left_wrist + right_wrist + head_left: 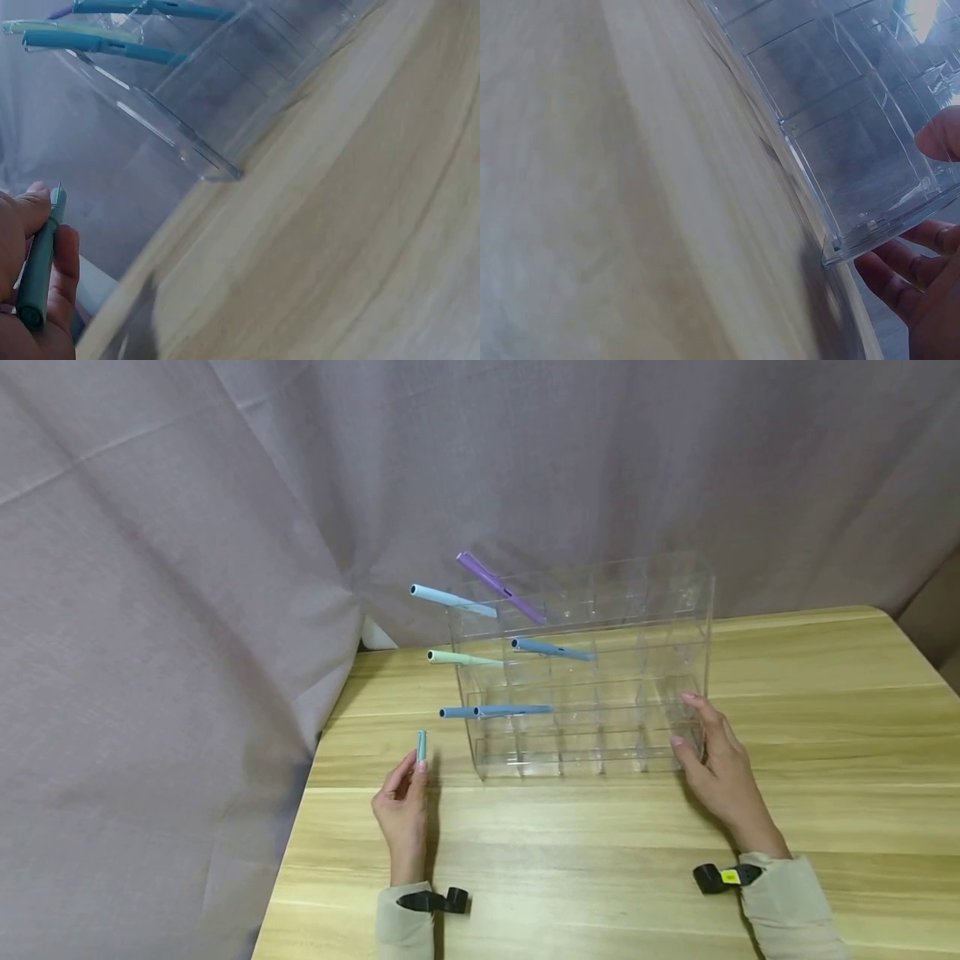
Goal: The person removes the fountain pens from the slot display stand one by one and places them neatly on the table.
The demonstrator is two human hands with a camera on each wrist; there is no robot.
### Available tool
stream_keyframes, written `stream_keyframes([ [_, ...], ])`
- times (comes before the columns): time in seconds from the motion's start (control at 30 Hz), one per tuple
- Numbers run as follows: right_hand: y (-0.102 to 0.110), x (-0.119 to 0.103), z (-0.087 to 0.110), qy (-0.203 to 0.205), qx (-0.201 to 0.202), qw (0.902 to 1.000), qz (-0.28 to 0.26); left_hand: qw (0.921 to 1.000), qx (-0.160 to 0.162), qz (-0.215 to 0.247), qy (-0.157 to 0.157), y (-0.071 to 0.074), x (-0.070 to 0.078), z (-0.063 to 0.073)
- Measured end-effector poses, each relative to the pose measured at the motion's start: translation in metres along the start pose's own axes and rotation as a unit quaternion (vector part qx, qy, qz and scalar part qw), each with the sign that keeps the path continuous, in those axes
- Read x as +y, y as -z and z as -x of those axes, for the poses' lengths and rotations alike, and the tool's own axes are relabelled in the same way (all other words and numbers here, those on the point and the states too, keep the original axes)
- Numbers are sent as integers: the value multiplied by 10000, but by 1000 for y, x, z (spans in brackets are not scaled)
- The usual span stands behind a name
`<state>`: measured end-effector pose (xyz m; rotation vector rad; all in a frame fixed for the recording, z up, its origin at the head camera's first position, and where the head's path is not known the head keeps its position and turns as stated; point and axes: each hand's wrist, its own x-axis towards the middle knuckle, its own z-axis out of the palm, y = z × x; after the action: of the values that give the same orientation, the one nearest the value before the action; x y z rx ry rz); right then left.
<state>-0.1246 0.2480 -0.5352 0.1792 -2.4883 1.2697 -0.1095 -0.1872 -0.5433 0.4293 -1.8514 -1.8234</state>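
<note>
My left hand (pixel 403 806) pinches a teal pen (pixel 39 270) between thumb and fingers, just left of the clear plastic rack (pixel 480 768). The pen's tip end points up in the head view, and its lower part is hidden by the hand there. At the rack's right side, my right hand (pixel 723 777) grips the side wall. Its thumb (pixel 941 135) lies over the front while the other fingers lie along the outside. Pens stick out of the rack's compartments: a purple pen (pixel 498 585), a light blue pen (pixel 450 599) and a pale green pen (pixel 461 658) among them.
Lower in the rack are more blue pens, one in the middle row (pixel 551 649) and two in the bottom row (pixel 517 710). The rack stands on a wooden table (pixel 585 860). A grey curtain (pixel 187 610) hangs behind and along the left edge.
</note>
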Motion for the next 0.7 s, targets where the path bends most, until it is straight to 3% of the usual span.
stream_keyframes([
  [0.27, -1, 2, 0, 190, 102, 9998, -34, 9993, 96, -288, -196, 0, -9, -4],
  [0.7, -2, 2, -1, 168, 129, 9998, -56, 9902, 18, -1276, -563, -1, -15, -5],
])
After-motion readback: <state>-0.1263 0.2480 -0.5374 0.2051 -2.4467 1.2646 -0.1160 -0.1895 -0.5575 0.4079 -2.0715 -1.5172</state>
